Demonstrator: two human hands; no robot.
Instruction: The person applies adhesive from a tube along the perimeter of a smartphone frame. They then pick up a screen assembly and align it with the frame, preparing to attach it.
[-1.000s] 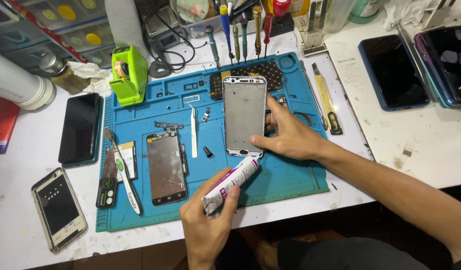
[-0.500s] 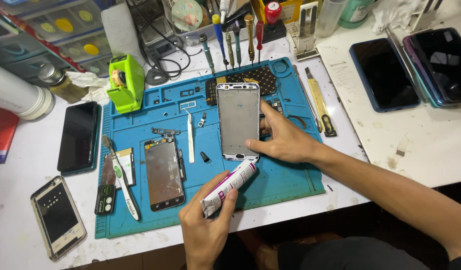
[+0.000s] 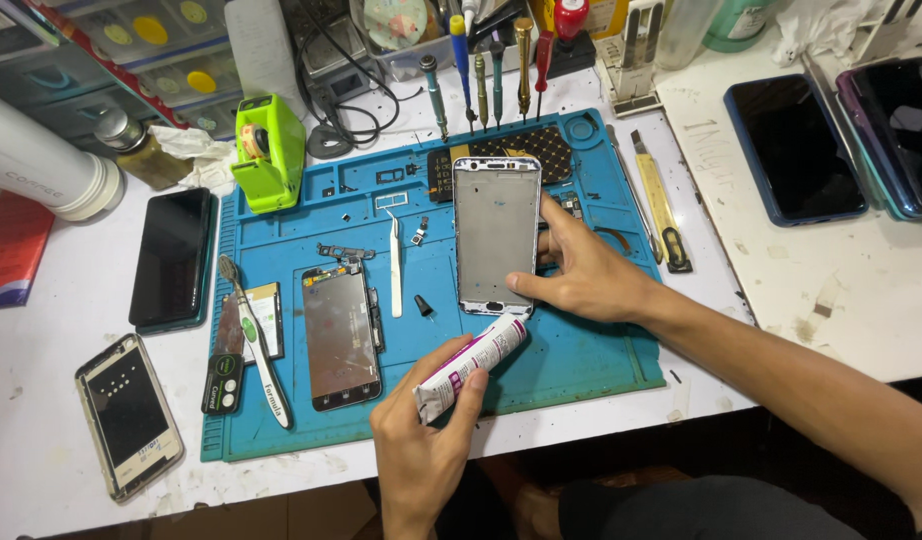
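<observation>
White workbench (image 3: 601, 410), one blue repair mat (image 3: 571, 365) in the middle. On the mat: one silver phone frame (image 3: 496, 230), one loose display panel (image 3: 341, 335), one white tweezers (image 3: 395, 262), one small black cap (image 3: 422, 305), one toothbrush (image 3: 253, 340). Right hand (image 3: 586, 275) lies flat along the frame's right edge, thumb pressed on its lower corner, pinning it to the mat; fingers not curled round anything. Left hand (image 3: 426, 445) is closed around one white-and-magenta glue tube (image 3: 471, 365), nozzle tilted up at the frame's bottom edge, just touching or just short, can't tell. Five screwdrivers (image 3: 481, 75) stand upright behind the mat. One green tape dispenser (image 3: 266, 150) at the mat's top-left corner. Off the mat: two phones left (image 3: 171, 255) (image 3: 129, 412), two phones right (image 3: 793, 145) (image 3: 906, 115). One yellow utility knife (image 3: 661, 200) beside the mat's right edge.
</observation>
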